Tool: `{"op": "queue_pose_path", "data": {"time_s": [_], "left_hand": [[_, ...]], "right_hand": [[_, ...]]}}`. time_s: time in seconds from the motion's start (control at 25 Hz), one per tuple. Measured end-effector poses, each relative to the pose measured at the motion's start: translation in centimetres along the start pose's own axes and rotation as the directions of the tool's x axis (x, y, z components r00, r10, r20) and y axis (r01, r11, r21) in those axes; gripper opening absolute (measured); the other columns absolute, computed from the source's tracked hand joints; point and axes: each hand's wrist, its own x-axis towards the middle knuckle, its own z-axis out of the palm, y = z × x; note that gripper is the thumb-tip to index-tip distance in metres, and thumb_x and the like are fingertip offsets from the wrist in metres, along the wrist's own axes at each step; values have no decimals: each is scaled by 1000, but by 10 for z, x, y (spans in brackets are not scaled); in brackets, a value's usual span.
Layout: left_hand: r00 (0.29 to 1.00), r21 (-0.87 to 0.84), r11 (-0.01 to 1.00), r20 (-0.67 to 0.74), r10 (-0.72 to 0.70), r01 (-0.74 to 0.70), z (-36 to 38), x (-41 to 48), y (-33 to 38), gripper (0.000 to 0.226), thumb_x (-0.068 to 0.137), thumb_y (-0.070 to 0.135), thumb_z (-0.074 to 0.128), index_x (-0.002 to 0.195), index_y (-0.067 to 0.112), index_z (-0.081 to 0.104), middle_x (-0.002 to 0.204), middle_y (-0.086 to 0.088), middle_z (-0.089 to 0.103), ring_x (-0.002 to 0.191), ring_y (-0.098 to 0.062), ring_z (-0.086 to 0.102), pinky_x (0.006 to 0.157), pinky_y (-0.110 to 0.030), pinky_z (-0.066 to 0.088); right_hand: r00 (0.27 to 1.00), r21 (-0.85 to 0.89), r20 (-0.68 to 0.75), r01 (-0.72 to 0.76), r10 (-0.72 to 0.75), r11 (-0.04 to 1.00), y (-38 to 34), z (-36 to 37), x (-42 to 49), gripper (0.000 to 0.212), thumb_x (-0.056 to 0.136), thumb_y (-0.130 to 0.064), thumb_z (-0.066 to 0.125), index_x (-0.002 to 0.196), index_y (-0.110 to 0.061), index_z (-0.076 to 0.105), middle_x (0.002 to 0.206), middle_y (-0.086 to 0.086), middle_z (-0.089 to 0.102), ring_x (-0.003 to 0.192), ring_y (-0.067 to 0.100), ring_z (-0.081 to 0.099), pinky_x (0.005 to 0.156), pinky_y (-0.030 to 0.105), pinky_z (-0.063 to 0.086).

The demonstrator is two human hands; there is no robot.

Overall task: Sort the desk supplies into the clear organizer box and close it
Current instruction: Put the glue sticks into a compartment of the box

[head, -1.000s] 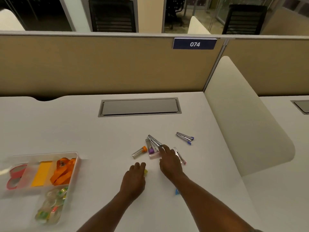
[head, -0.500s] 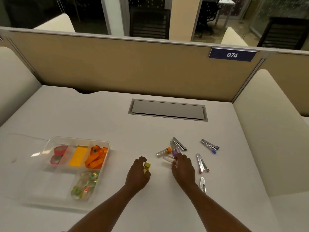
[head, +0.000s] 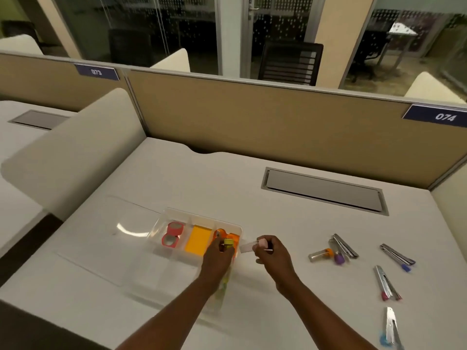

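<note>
The clear organizer box [head: 161, 218] lies open on the white desk, its lid [head: 108, 238] flat to the left. Inside are red tape rolls [head: 172, 233], a yellow-orange sticky pad [head: 197, 242] and an orange strap [head: 233, 237]. My left hand [head: 217, 256] hovers over the box's right compartments and pinches a small yellow-capped tube [head: 228, 243]. My right hand [head: 273, 253] is just right of the box and holds a clear tube with a pink cap [head: 250, 246]. On the desk to the right lie an orange-capped tube [head: 319, 255], a purple-capped tube [head: 338, 258] and several metal clips [head: 345, 245].
A grey cable hatch [head: 323, 190] is set into the desk behind the supplies. A tan partition [head: 252, 122] bounds the far edge, and cream side dividers [head: 75, 147] stand left and right. More clips [head: 385, 282] lie near the right front edge.
Both hands have lifted a tube each from the pile and carried them left to the organizer box. The view has swung left, so the loose supplies now sit at the right.
</note>
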Motion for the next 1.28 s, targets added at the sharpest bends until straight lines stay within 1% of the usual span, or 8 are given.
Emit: {"op": "queue_pose_path", "data": {"time_s": [0.2, 0.36, 0.48, 0.56, 0.64, 0.84, 1.04, 1.28], "left_hand": [[998, -170, 984, -19, -62, 58, -81, 20, -14, 20, 86, 13, 57, 101, 26, 61, 86, -8, 65, 66, -20, 59, 55, -31, 48], [995, -192, 980, -62, -73, 60, -131, 35, -32, 14, 90, 16, 56, 100, 25, 61, 82, -10, 63, 60, -18, 59, 48, -26, 45], [994, -185, 980, -61, -88, 76, -156, 42, -43, 15, 91, 20, 55, 101, 30, 61, 90, -13, 67, 64, -20, 65, 53, -29, 50], [997, -142, 987, -24, -77, 72, -164, 43, -50, 16, 90, 20, 54, 102, 30, 60, 91, -12, 67, 66, -21, 68, 56, -31, 54], [999, -24, 999, 36, -39, 40, -162, 41, -56, 17, 89, 19, 56, 102, 29, 58, 89, -9, 68, 67, -20, 70, 58, -32, 57], [986, 396, 906, 130, 107, -150, -141, 38, -75, 19, 88, 19, 64, 106, 17, 58, 93, -4, 71, 77, -14, 65, 60, -15, 48], [973, 545, 807, 173, 155, -225, -131, 39, -89, 21, 93, 19, 59, 113, 13, 57, 102, -7, 72, 89, -21, 68, 79, -28, 56], [965, 626, 735, 201, 170, -260, -126, 38, -99, 30, 94, 24, 58, 122, 13, 54, 113, -4, 69, 99, -19, 67, 86, -25, 52]], "right_hand": [[991, 79, 128, -40, 29, 996, -24, 85, 6, 17, 89, -33, 71, 100, -20, 68, 98, 4, 72, 92, 18, 70, 73, 32, 61], [975, 75, 209, -97, 79, 992, -33, 143, 13, 16, 88, -25, 67, 99, -15, 64, 99, 11, 72, 95, 24, 70, 79, 38, 61], [973, 16, 199, -126, 120, 992, -37, 175, 12, 15, 87, -20, 60, 101, -15, 59, 90, 13, 72, 78, 27, 72, 73, 44, 62], [978, -161, 184, -66, 95, 985, -35, 187, 8, 17, 88, -21, 61, 104, -18, 56, 86, 11, 72, 64, 24, 72, 65, 41, 63], [971, -410, 238, 73, 29, 909, -32, 191, 3, 19, 90, -25, 61, 107, -20, 54, 88, 8, 71, 59, 22, 72, 58, 34, 61], [954, -704, 293, 174, 58, 688, -27, 191, -4, 17, 94, -25, 55, 105, -12, 60, 97, 10, 72, 81, 28, 70, 74, 36, 58], [959, -771, 271, 167, 79, 615, -20, 205, -10, 24, 95, -27, 55, 108, -8, 64, 105, 10, 69, 82, 18, 58, 60, 22, 38], [959, -800, 274, 184, 75, 571, -10, 211, -13, 33, 97, -30, 55, 124, -11, 59, 123, 8, 66, 107, 23, 63, 84, 27, 49]]}}
